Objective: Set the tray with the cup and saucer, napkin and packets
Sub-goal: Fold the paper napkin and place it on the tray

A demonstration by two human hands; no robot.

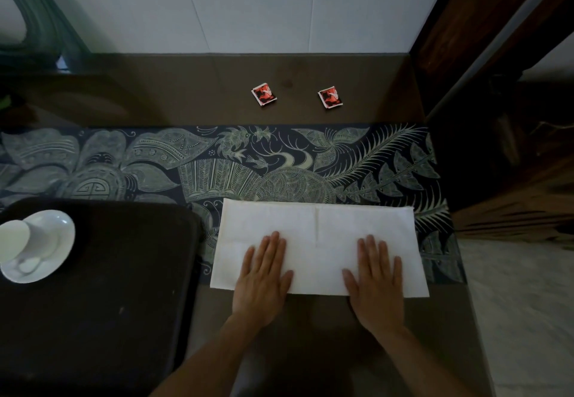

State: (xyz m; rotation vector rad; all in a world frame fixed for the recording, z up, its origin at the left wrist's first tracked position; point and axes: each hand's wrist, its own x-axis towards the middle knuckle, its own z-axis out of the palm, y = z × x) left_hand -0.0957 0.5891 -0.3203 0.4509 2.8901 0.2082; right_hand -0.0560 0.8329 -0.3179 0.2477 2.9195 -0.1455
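At far left a white cup (14,241) lies tipped on its saucer (46,250) – the cup cut off by the frame edge – on a dark tray (124,288) whose near edge runs out of view. Right of it, the white napkin (320,229) lies folded on the patterned runner (217,160) and the table (155,98). The left hand (264,281) and right hand (377,285) press flat on it, fingers spread, grasping nothing. Two red packets (264,94) sit farther back – their print unreadable.

A home — wooden table (186,98) with batik runner (217,164), wooden door frame (484,39)
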